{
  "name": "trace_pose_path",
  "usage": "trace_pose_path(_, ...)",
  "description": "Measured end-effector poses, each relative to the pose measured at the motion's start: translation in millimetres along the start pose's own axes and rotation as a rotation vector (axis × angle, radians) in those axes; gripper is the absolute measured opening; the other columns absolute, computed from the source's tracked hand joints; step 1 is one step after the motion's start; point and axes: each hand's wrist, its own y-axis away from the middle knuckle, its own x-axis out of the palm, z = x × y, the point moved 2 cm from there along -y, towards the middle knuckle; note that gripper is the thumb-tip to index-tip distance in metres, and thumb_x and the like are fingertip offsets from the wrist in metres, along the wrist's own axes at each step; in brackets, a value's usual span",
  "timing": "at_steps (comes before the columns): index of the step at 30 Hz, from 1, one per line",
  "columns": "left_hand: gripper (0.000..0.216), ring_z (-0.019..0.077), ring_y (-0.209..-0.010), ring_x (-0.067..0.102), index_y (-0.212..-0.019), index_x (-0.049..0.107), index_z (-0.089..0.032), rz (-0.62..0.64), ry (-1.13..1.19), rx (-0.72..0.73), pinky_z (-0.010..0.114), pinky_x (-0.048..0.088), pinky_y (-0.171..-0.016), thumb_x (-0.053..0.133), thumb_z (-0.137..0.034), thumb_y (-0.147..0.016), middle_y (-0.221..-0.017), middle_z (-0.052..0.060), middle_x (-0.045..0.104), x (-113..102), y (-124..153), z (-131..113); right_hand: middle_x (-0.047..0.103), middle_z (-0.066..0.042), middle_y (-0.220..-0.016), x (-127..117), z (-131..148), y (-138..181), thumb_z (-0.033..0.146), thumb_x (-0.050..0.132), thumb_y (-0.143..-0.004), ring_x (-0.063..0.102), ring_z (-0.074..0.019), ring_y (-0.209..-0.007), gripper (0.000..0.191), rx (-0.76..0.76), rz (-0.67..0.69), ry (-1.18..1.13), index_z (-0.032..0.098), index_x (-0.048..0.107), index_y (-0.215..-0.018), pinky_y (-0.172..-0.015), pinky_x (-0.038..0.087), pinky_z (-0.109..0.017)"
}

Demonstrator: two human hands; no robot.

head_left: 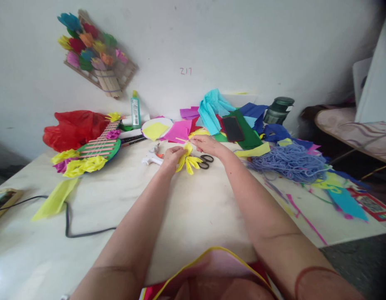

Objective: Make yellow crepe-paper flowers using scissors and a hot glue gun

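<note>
My left hand point(172, 157) is closed in a pinch on a yellow paper flower point(189, 161) with several cut petals hanging down. My right hand point(206, 144) is closed too, its fingers gripping a thin pale stick point(181, 140) at the top of the same flower. Both hands meet over the white table point(186, 208). Black-handled scissors point(207, 161) lie just right of the flower. A white glue gun point(152, 157) rests just left of my left hand.
Coloured paper sheets point(217, 112) pile at the back, with a black phone point(232, 128) and a dark jar point(278, 109). Blue yarn point(288, 161) lies right. A green decorated disc point(95, 151), red bag point(72, 128), glue bottle point(135, 109) and black cable point(68, 223) sit left.
</note>
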Motion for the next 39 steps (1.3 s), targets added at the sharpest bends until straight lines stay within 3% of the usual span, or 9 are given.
trace_pose_path(11, 0.027, 0.019, -0.057, 0.064, -0.073, 0.065, -0.016, 0.053, 0.038, -0.012, 0.028, 0.05, -0.055, 0.076, -0.029, -0.052, -0.058, 0.001, 0.064, 1.1, 1.7, -0.5, 0.05, 0.006, -0.052, 0.0, -4.6, -3.1, 0.026, 0.052, -0.084, 0.046, -0.0094, -0.052, 0.028, -0.014, 0.012, 0.03, 0.012, 0.073, -0.096, -0.058, 0.037, -0.023)
trace_pose_path(15, 0.032, 0.0205, -0.062, 0.066, -0.081, 0.067, -0.015, 0.076, 0.06, -0.04, 0.029, 0.051, -0.057, 0.074, -0.027, -0.053, -0.062, 0.002, 0.065, 2.6, 2.9, -2.2, 0.051, 0.006, -0.052, -0.3, -6.9, -4.1, 0.025, 0.055, -0.082, 0.047, -0.0093, -0.052, 0.029, -0.023, 0.025, 0.016, 0.013, 0.076, -0.098, -0.058, 0.038, -0.022)
trace_pose_path(26, 0.035, 0.022, -0.06, 0.067, -0.079, 0.066, -0.014, 0.104, 0.093, -0.038, 0.031, 0.052, -0.058, 0.08, -0.031, -0.052, -0.06, 0.004, 0.067, 2.4, 3.7, -1.1, 0.05, 0.006, -0.049, 0.5, -11.3, -7.4, 0.025, 0.058, -0.081, 0.045, -0.0087, -0.052, 0.031, -0.085, 0.028, 0.019, 0.014, 0.079, -0.101, -0.056, 0.038, -0.021)
trace_pose_path(34, 0.027, 0.0241, -0.059, 0.068, -0.07, 0.065, -0.014, 0.077, 0.151, -0.02, 0.036, 0.056, -0.062, 0.079, -0.025, -0.05, -0.063, 0.007, 0.071, 2.0, 1.5, 0.9, 0.072, 0.0, -0.071, 1.2, -14.6, -8.8, 0.02, 0.06, -0.081, 0.058, -0.0117, -0.061, 0.029, -0.166, 0.025, 0.1, 0.018, 0.079, -0.102, -0.065, 0.046, -0.023)
trace_pose_path(39, 0.024, 0.0266, -0.065, 0.07, -0.071, 0.067, -0.012, 0.074, 0.182, -0.047, 0.037, 0.057, -0.063, 0.074, -0.025, -0.052, -0.064, 0.009, 0.07, 2.4, 0.5, -0.6, 0.077, -0.001, -0.083, 2.3, -20.2, -11.4, 0.019, 0.06, -0.083, 0.064, -0.0133, -0.068, 0.028, -0.19, 0.012, 0.154, 0.021, 0.079, -0.104, -0.07, 0.049, -0.024)
